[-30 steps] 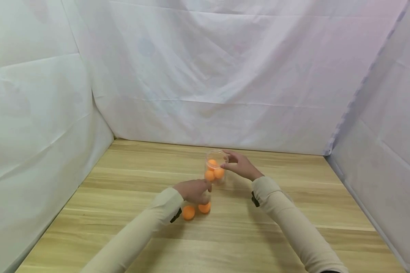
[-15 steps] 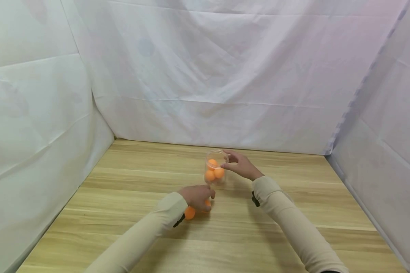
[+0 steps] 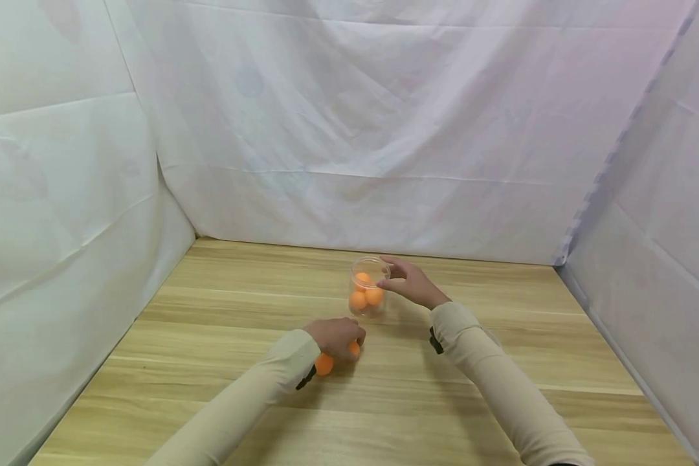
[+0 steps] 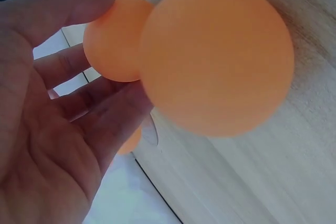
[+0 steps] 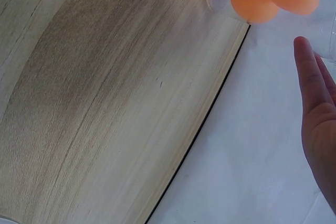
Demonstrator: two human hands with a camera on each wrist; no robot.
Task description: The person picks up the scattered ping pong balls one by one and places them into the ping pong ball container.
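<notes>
Left wrist view shows your left hand (image 4: 47,129) curled round one orange ball (image 4: 113,40), thumb on top and fingers beneath, with a second ball (image 4: 215,59) lying on the table (image 4: 273,182) just beside it, touching or nearly so. Keep the pinch light and centred, since a smooth round ball probably squirts out sideways if you squeeze it off its middle. From the head camera, that hand (image 3: 334,336) sits at about 7 o'clock from the clear jar (image 3: 368,288), close by, and the loose ball (image 3: 324,364) shows at the wrist side of it.

Your right hand (image 3: 410,283) rests against the jar's side from 3 o'clock, fingers fairly straight rather than wrapped; whether the thumb hooks the rim I cannot tell. The jar stands upright with three balls inside. Judging from this, steady the jar firmly, then bring the held ball up over the open mouth before you let go.
</notes>
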